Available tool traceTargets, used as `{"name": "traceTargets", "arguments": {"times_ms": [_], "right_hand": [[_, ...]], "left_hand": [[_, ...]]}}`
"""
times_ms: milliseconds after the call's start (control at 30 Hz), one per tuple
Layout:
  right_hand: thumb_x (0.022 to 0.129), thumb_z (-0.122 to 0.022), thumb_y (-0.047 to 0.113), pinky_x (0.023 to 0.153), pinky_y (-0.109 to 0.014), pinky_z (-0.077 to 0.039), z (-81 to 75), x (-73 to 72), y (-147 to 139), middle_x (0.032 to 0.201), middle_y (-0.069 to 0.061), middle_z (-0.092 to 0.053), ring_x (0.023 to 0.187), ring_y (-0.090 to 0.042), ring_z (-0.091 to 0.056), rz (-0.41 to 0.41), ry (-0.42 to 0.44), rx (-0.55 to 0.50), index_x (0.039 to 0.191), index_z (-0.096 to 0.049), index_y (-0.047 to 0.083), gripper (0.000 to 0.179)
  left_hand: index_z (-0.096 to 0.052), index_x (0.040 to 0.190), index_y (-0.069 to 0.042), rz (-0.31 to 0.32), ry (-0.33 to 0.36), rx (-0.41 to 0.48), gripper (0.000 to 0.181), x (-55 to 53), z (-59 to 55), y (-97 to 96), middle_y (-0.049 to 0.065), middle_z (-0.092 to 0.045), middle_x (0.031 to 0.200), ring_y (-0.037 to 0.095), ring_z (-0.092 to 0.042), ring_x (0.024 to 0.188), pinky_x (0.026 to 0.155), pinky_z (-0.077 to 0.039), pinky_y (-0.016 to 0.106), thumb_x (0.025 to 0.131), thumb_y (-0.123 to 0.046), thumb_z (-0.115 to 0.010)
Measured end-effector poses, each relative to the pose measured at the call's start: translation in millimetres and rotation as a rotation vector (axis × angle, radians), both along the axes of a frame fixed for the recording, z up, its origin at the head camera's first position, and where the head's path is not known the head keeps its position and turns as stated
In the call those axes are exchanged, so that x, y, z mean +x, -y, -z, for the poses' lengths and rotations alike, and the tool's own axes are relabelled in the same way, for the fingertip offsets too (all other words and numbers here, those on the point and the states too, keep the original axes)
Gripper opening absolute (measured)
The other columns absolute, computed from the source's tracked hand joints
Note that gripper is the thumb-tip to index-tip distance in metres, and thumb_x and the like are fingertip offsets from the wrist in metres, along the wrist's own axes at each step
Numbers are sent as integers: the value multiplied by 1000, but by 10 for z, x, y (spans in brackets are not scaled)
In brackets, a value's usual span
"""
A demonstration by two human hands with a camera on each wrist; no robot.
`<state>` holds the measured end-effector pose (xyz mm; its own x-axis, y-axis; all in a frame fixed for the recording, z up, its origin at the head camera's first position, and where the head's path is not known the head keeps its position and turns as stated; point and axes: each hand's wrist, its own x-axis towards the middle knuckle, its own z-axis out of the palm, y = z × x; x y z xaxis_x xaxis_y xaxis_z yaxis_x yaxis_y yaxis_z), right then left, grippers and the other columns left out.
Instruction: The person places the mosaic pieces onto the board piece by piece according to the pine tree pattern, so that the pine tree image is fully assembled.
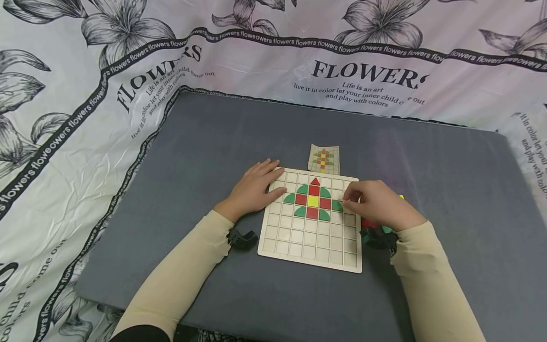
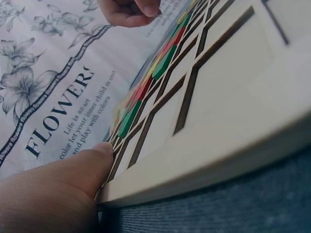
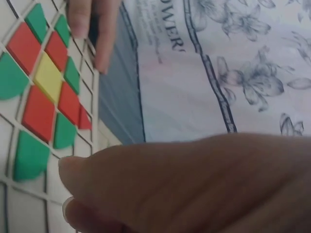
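Observation:
A cream grid board (image 1: 290,235) lies on the table, with a pattern of red squares, green quarter rounds, a red triangle (image 1: 315,182) and a central yellow square (image 1: 313,201). My left hand (image 1: 258,186) rests at its upper left corner, fingers extended and thumb on the border. At the right side, my right hand (image 1: 380,204) hovers with bent fingers, its thumb tip (image 3: 73,170) beside the outermost green piece (image 3: 31,155). That piece sits over a cell, and nothing shows between thumb and finger in the right wrist view.
Behind the board lies a small pattern card (image 1: 323,159) with a similar coloured figure. Loose red (image 1: 368,223), green (image 1: 386,229) and yellow (image 1: 401,196) pieces lie partly hidden under the right wrist. A flower-printed cloth (image 1: 256,66) hangs behind the grey table (image 1: 231,128).

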<state>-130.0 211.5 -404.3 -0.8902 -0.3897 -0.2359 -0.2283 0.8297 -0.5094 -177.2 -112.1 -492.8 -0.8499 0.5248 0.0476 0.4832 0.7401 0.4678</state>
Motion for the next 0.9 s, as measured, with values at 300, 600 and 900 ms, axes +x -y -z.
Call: {"name": "traceTargets", "arguments": {"times_ms": [300,600,900], "right_hand": [[99,-73,18,66,-33,-53,-124,1,-258,89,-3,-71,75,-19,-61,81,-10,-17,103,-75,10,9],[99,-74,21,68,-34,-54,-199,-8,-557,96,-5,-73,82,-21,-64,147,-55,-7,105,-75,10,13],[99,-74,21,71,-34,-54,-131,-57,-848,99,-9,-73,86,-22,-66,186,-33,23,110,-74,5,19]], "left_hand": [[-44,162,-15,0,2,-2,67,-11,5,-9,8,-33,171,26,-21,162,134,-14,44,107,-51,-57],[-44,162,-16,-3,9,-14,67,-12,-4,-18,7,-32,171,26,-20,162,134,-14,44,106,-51,-57],[-45,161,-15,-12,3,-8,67,-10,10,-27,7,-34,171,26,-21,162,133,-15,45,106,-51,-58]]}}
